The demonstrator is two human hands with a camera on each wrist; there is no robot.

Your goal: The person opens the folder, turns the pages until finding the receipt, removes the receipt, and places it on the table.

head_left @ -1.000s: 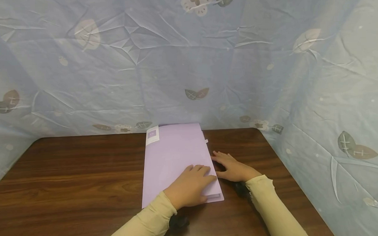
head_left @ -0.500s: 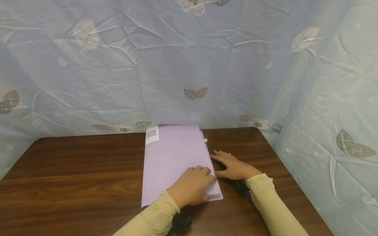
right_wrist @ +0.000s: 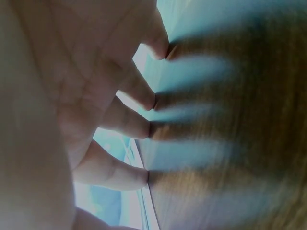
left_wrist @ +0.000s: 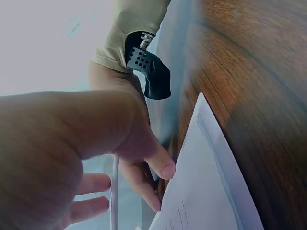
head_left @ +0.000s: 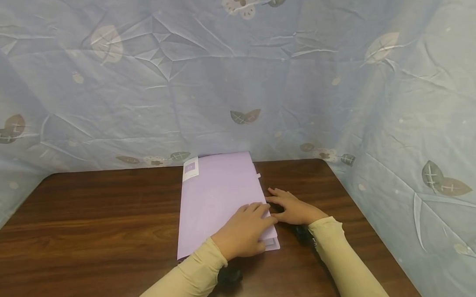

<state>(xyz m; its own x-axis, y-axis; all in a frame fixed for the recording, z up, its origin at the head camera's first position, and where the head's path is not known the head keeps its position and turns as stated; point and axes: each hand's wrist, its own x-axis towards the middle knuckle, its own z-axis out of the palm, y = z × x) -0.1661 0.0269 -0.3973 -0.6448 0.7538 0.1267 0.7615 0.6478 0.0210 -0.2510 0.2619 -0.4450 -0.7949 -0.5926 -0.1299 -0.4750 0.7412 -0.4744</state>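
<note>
The left hand (head_left: 242,231) is pinching the lilac folder cover (head_left: 219,188), only slightly lifted; beside this cover, the spread right hand (head_left: 297,210) is holding nothing.

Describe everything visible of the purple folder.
The folder is pale purple and looks plastic, with a white label at its far left corner and a white tab on its right edge. It lies on the table, cover slightly raised over paper inside. The left hand touches the cover; the right hand is beside it.
</note>
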